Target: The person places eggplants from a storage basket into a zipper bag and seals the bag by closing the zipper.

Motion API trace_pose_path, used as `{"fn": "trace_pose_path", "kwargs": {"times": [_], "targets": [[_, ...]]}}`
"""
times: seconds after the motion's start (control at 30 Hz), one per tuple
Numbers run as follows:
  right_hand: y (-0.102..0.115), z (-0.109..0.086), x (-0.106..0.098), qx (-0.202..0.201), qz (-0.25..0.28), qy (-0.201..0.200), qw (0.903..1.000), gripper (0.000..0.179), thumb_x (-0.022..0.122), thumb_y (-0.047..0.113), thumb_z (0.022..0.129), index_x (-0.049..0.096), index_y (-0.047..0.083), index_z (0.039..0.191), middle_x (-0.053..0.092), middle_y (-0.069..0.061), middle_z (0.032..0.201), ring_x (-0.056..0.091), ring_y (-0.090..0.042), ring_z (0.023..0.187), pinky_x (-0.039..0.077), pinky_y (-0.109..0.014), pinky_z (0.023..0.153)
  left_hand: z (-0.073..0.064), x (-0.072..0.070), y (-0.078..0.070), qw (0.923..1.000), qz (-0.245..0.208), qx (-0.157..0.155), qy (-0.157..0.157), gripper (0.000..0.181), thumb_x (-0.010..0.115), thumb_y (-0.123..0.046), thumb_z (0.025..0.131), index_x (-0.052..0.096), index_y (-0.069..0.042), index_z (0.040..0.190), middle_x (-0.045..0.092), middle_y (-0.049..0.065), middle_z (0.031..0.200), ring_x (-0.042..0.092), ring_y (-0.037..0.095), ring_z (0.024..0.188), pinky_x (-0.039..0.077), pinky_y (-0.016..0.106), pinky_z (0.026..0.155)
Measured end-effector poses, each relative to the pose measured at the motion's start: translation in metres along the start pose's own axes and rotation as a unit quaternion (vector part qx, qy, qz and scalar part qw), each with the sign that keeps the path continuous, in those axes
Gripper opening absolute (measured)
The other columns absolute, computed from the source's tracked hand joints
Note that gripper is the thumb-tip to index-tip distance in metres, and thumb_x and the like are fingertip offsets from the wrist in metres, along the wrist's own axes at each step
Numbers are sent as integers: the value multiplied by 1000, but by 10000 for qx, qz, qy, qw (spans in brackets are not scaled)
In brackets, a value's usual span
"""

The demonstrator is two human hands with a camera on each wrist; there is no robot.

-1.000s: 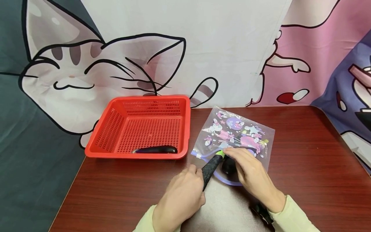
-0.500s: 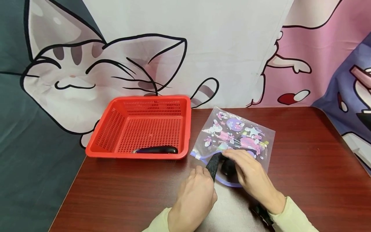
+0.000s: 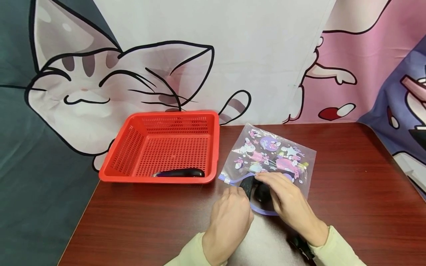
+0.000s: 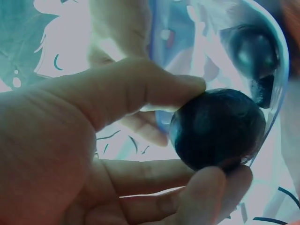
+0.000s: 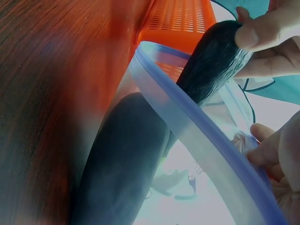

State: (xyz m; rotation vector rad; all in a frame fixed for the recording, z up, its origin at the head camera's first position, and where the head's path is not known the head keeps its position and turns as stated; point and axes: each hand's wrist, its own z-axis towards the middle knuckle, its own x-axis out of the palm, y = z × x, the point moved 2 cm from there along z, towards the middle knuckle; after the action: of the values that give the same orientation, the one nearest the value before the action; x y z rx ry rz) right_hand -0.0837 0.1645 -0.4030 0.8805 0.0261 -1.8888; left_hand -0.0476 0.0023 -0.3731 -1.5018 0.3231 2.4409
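My left hand (image 3: 229, 220) grips the blunt end of a dark, textured eggplant (image 4: 218, 129) between thumb and fingers. Its other end slants into the mouth of a clear zip bag (image 3: 264, 211) with a purple seal and cartoon prints. My right hand (image 3: 293, 207) pinches the bag's rim, its fingers (image 5: 269, 150) on the seal in the right wrist view. Inside the bag lies another smooth dark eggplant (image 5: 124, 150), whose round end shows at the opening. The held eggplant's stem end is hidden in the bag.
Left of the bag stands a red perforated basket (image 3: 213, 147) with one glossy eggplant (image 3: 181, 172) along its near side. Both rest on a brown wooden table (image 3: 359, 184). A cartoon-printed cloth (image 3: 266, 55) hangs behind. A black device (image 3: 301, 246) sits by my right wrist.
My left hand has moved right and slightly forward, sliding the eggplant into the bag, so its green stem end has gone out of sight. My right hand has stayed at the bag's mouth.
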Motion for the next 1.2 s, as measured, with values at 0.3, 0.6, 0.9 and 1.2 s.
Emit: {"fn": "trace_pose_path", "kwargs": {"times": [0.3,0.6,0.9,1.2], "targets": [[0,0,0,18,18,-3,10000,39,34,13,107,66,0,123,68,-10,119,63,-24,107,37,-19,105,5,8,-3,9999,48,-5,-159,25,78,-23,71,70,-6,88,59,0,72,59,15,64,46,27,49],[0,0,0,0,-5,-8,10000,38,34,12,107,67,0,122,69,-11,119,63,-25,106,37,-19,105,11,16,-7,9999,-18,-108,89,31,82,-34,74,67,-10,84,58,-2,69,61,16,50,42,29,41],[1,0,0,2,11,-3,10000,38,34,12,107,67,0,122,69,-11,119,63,-25,107,37,-19,105,13,26,-11,9999,116,-42,-10,16,75,-20,82,70,-7,90,60,-3,70,62,14,50,45,29,41],[1,1,-1,-38,47,-60,10000,38,34,10,106,67,-1,120,69,-11,118,63,-25,106,38,-19,104,15,28,-20,9990,453,-16,-30,20,67,-15,85,74,-3,100,58,-1,73,61,11,51,45,27,42]]}}
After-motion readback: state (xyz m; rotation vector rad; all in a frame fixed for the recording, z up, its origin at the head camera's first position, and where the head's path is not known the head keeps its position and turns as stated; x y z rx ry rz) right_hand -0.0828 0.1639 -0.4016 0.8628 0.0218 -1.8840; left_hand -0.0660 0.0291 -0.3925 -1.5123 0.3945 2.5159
